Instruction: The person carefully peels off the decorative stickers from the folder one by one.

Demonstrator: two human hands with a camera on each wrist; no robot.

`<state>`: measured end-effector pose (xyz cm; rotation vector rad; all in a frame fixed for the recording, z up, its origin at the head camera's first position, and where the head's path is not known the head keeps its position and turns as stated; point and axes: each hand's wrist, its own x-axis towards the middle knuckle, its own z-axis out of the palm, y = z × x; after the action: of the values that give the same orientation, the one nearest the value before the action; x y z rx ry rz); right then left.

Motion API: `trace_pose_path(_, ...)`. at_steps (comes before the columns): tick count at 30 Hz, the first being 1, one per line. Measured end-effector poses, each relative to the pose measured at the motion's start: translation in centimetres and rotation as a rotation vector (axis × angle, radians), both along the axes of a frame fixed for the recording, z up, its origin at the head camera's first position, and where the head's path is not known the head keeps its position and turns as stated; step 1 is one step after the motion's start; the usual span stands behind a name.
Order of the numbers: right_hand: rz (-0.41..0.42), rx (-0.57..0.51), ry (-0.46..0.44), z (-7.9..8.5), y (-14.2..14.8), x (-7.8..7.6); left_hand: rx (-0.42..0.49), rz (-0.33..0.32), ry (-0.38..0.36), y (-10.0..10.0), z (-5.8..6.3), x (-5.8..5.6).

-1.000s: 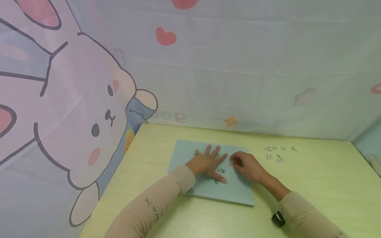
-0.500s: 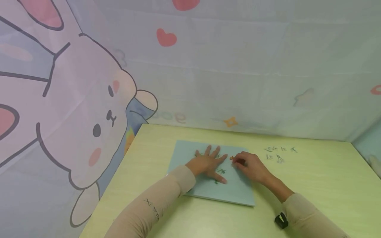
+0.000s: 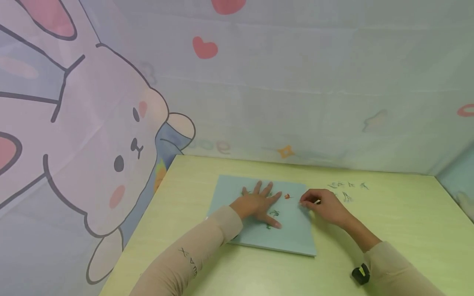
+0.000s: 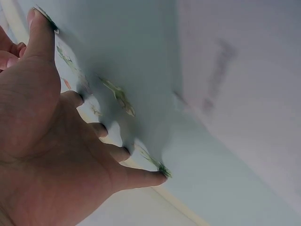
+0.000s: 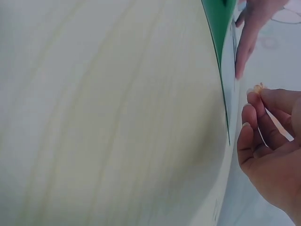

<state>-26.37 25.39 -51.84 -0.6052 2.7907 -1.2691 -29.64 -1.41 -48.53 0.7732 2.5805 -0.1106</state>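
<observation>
A pale blue board (image 3: 292,240) lies on the table. My left hand (image 3: 255,204) is spread over it, with fingertips touching the surface. Small green plant-like pieces (image 3: 274,213) lie under and between its fingers; in the left wrist view the thumb presses one leafy piece (image 4: 45,18) and the little finger another (image 4: 162,170). An orange-red flower-like piece (image 3: 287,196) with a thin stem sits right of the left fingers. Over the board's right edge, my right hand (image 3: 327,205) pinches a small yellowish piece (image 5: 259,87) between thumb and forefinger.
Several thin, dark plant-like pieces (image 3: 347,197) lie loose on the yellow-green table (image 3: 400,222), beyond the right hand. A printed cloth (image 3: 296,82) hangs behind the table. A black device (image 3: 361,274) is at the right cuff.
My right hand has drawn back to the right, uncovering the orange-red flower-like piece on the board. The left hand has stayed in place.
</observation>
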Motion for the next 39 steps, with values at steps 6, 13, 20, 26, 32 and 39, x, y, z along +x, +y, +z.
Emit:
trace_pose_path(6, -0.061, -0.022, -0.082, 0.1, 1.3, 0.3, 0.002, -0.006, -0.002, 0.0, -0.1, 0.0)
trace_pose_path(13, -0.062, -0.051, -0.070, 0.9, 2.4, 0.7, 0.008, -0.012, -0.002, -0.1, 0.1, 0.0)
trace_pose_path(20, -0.096, -0.044, -0.046, 1.0, 3.3, 0.6, 0.029, -0.014, -0.008, -0.3, 0.0, -0.1)
trace_pose_path(26, -0.133, -0.029, -0.046, 0.9, 4.5, 1.0, 0.038, -0.019, -0.008, -0.3, -0.2, -0.2)
trace_pose_path(32, -0.187, -0.004, 0.000, 1.2, 6.6, 1.3, 0.035, -0.013, -0.004, -0.2, -0.2, -0.1)
trace_pose_path(39, -0.370, -0.048, -0.049, 0.6, 9.9, 1.5, 0.041, -0.003, -0.016, -0.1, 0.1, 0.0)
